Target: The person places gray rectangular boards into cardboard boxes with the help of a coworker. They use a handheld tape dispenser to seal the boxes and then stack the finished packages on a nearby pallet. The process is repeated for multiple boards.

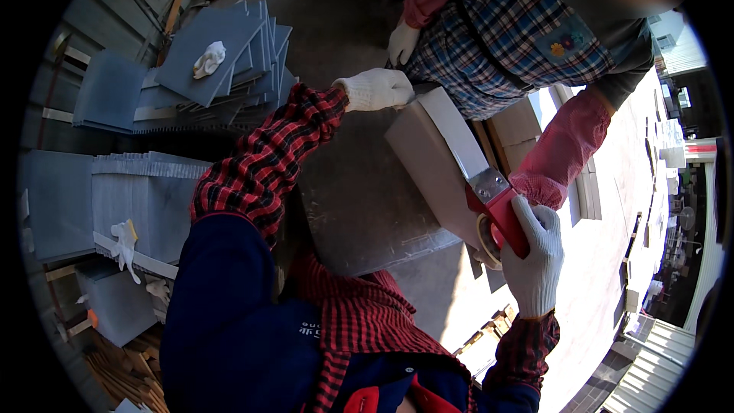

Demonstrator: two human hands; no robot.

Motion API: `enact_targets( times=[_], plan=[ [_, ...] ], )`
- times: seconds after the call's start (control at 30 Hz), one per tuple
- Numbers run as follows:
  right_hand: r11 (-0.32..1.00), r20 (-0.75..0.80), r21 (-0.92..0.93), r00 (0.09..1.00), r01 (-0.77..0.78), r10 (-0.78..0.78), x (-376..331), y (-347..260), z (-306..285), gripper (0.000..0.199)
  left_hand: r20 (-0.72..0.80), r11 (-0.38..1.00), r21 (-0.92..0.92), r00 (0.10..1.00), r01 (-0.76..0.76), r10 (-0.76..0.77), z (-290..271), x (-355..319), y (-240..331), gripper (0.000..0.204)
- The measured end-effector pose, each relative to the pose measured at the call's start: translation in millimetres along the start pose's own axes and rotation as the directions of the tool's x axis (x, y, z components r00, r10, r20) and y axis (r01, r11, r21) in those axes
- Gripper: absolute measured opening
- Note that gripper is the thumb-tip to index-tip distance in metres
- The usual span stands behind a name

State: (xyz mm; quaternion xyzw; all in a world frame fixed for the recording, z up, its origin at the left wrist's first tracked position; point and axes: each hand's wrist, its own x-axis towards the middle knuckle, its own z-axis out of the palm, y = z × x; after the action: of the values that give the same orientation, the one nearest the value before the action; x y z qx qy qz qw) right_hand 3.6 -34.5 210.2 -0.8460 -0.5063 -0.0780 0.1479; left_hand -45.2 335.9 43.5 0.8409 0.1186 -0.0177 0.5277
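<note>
In my right hand (535, 256), gloved in white knit, is a red tape dispenser (501, 218) with a metal head and a roll of tape. Its head rests at the near end of a long pale box-like block (428, 164). A light strip (456, 134), probably tape, runs along the block's upper face. My left hand (378, 89), also gloved, is at the block's far end with its fingers closed; what they pinch is hidden. Under the block is a dark, worn tabletop (359, 222).
Across the block stands a co-worker in a plaid apron (482, 46), one gloved hand (401, 42) by the waist and a pink sleeve (562, 145) near the dispenser. Grey panels (206, 38) are stacked at far left, more panels (61, 199) below. A crumpled white glove (209, 60) lies on top.
</note>
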Motion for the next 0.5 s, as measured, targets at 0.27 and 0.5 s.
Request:
enact_targets(
  times=[0.27, 0.5],
  plan=[
    [0.997, 0.012, -0.077, 1.0, -0.002, 0.003, 1.0, -9.3, 0.7, 0.048, 0.055, 0.823, 0.558, 0.994, -0.107, 0.092, 6.5, -9.1, -5.7, 0.044],
    [0.996, -0.009, -0.085, 1.0, -0.019, 0.018, -3.7, -4.0, 1.4, 0.05, -0.225, 0.827, 0.562, 0.96, -0.01, 0.165, -24.0, -45.9, -12.2, 0.076]
  ],
)
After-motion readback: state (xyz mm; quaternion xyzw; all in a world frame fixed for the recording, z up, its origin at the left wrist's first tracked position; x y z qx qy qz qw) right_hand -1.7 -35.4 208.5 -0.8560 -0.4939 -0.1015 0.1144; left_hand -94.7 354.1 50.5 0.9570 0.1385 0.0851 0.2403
